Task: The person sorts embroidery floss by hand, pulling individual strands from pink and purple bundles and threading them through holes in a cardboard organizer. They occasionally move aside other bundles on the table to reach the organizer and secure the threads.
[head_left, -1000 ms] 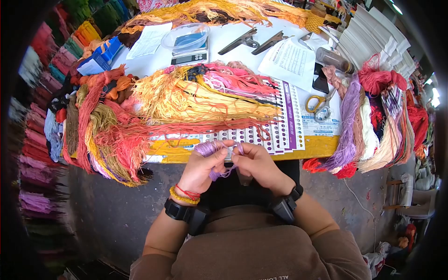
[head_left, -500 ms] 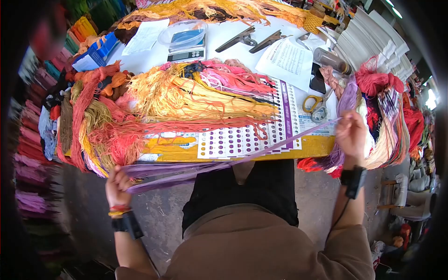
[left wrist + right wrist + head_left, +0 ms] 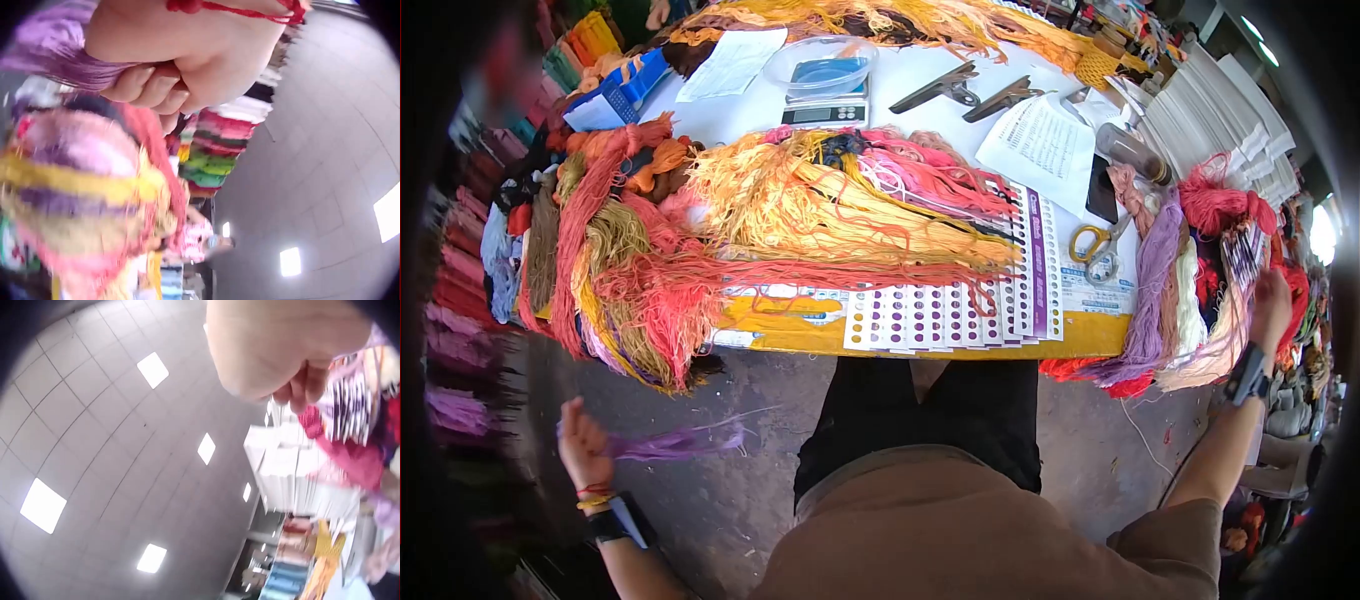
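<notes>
Out at the lower left, the left hand [image 3: 585, 445] grips a bundle of purple thread [image 3: 680, 442], whose loose end trails right above the floor. In the left wrist view, fingers of the left hand [image 3: 169, 69] curl round the purple strands [image 3: 69, 53]. The right hand [image 3: 1272, 308] is raised at the far right, beside the hanging skeins [image 3: 1240, 290]. In the right wrist view the right hand [image 3: 287, 353] has its fingers curled; whether a strand lies between them is hidden.
Coloured threads [image 3: 830, 215] cover the left and middle of the table [image 3: 960, 352]. Purple-printed hole cards [image 3: 930, 318], scissors [image 3: 1095, 252], a phone [image 3: 1102, 195], paper sheets [image 3: 1040, 145], metal clips [image 3: 940, 88] and a scale [image 3: 825, 112] lie on it.
Both hands have moved apart, the left down and left, the right outward to the right. The purple thread stretched between them before now trails short from the left hand.
</notes>
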A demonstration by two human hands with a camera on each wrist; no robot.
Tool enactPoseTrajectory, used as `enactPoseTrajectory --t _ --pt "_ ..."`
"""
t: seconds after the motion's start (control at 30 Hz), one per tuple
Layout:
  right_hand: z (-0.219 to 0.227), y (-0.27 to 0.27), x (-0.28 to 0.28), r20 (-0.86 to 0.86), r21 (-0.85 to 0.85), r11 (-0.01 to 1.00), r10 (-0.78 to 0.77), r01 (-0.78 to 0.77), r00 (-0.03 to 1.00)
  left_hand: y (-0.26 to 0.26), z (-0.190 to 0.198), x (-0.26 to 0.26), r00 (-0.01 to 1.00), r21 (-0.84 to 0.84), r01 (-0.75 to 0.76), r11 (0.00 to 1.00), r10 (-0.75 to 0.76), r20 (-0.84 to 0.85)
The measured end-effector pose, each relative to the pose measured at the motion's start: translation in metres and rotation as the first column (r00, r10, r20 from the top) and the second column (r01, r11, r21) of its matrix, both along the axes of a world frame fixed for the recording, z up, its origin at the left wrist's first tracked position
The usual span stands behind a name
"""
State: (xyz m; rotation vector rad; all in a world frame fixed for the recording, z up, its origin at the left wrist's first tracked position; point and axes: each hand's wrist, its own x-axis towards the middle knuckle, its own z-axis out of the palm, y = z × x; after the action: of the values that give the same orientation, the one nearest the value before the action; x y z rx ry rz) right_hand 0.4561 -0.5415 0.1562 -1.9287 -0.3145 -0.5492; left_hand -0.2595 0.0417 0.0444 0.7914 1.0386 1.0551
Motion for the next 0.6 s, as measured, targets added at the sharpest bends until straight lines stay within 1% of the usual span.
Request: enactPoseTrajectory --t 0.03,0.07,0.1,0.13,0.17,0.2,0.23,0.27,0.3,0.33,0.37,0.4,0.43,0.47,0.5,0.53,0.6 --pt "-0.006 0.060 -0.041 0.233 -0.424 0.906 0.106 0.003 0.967 -0.016 0.002 0.036 0.995 -0.078 0.097 0.992 -0.097 0.000" --pt "-0.010 0.122 -0.080 -0.063 -0.128 0.970 0.200 -0.207 0.978 -0.032 0.000 0.074 0.981 -0.152 0.193 0.969 -0.194 0.010" --pt "-0.027 0.154 -0.092 -0.133 -0.220 0.903 0.347 -0.369 0.928 -0.044 -0.005 0.104 0.948 -0.156 0.319 0.935 -0.316 0.048" --pt "-0.060 0.186 -0.103 -0.230 -0.063 0.847 0.503 -0.528 0.833 -0.053 -0.011 0.130 0.897 -0.158 0.442 0.883 -0.434 0.084" --pt "-0.059 0.235 -0.147 -0.348 -0.021 0.736 0.629 -0.677 0.695 -0.056 -0.017 0.155 0.822 -0.156 0.566 0.809 -0.542 0.172" --pt "-0.084 0.267 -0.168 -0.438 0.162 0.626 0.738 -0.763 0.512 -0.058 -0.023 0.178 0.728 -0.141 0.679 0.721 -0.635 0.257" --pt "-0.094 0.296 -0.192 -0.514 0.137 0.484 0.781 -0.864 0.356 -0.061 -0.025 0.201 0.720 -0.152 0.694 0.704 -0.677 0.151" --pt "-0.105 0.321 -0.211 -0.568 0.045 0.363 0.776 -0.931 0.275 -0.064 -0.025 0.223 0.703 -0.164 0.706 0.689 -0.710 0.045" --pt "-0.119 0.340 -0.229 -0.439 -0.030 0.289 0.856 -0.957 0.273 -0.067 -0.020 0.247 0.686 -0.229 0.710 0.666 -0.728 0.008" --pt "-0.130 0.356 -0.240 -0.441 -0.004 0.224 0.874 -0.975 0.202 -0.069 -0.016 0.269 0.666 -0.294 0.708 0.642 -0.746 -0.027" --pt "-0.148 0.371 -0.248 -0.422 -0.060 0.245 0.873 -0.968 0.247 -0.069 -0.021 0.286 0.670 -0.256 0.705 0.661 -0.739 -0.062" --pt "-0.159 0.381 -0.251 -0.418 -0.061 0.243 0.874 -0.968 0.246 -0.065 -0.029 0.300 0.675 -0.217 0.703 0.677 -0.731 -0.095" --pt "-0.166 0.388 -0.254 -0.444 -0.036 0.329 0.841 -0.943 0.310 -0.057 -0.032 0.311 0.677 -0.212 0.703 0.679 -0.730 -0.094" --pt "-0.171 0.393 -0.254 -0.473 -0.013 0.414 0.799 -0.910 0.370 -0.050 -0.035 0.321 0.703 -0.097 0.683 0.724 -0.688 -0.182" --pt "-0.172 0.393 -0.255 -0.472 0.011 0.437 0.795 -0.899 0.380 -0.046 -0.035 0.326 0.728 0.018 0.660 0.751 -0.634 -0.262" --pt "-0.173 0.392 -0.257 -0.476 0.010 0.436 0.794 -0.900 0.379 -0.045 -0.034 0.328 0.728 0.015 0.660 0.751 -0.634 -0.260" --pt "-0.170 0.391 -0.259 -0.441 -0.075 0.465 0.778 -0.882 0.447 -0.045 -0.030 0.329 0.877 0.011 0.477 0.879 -0.475 -0.072"
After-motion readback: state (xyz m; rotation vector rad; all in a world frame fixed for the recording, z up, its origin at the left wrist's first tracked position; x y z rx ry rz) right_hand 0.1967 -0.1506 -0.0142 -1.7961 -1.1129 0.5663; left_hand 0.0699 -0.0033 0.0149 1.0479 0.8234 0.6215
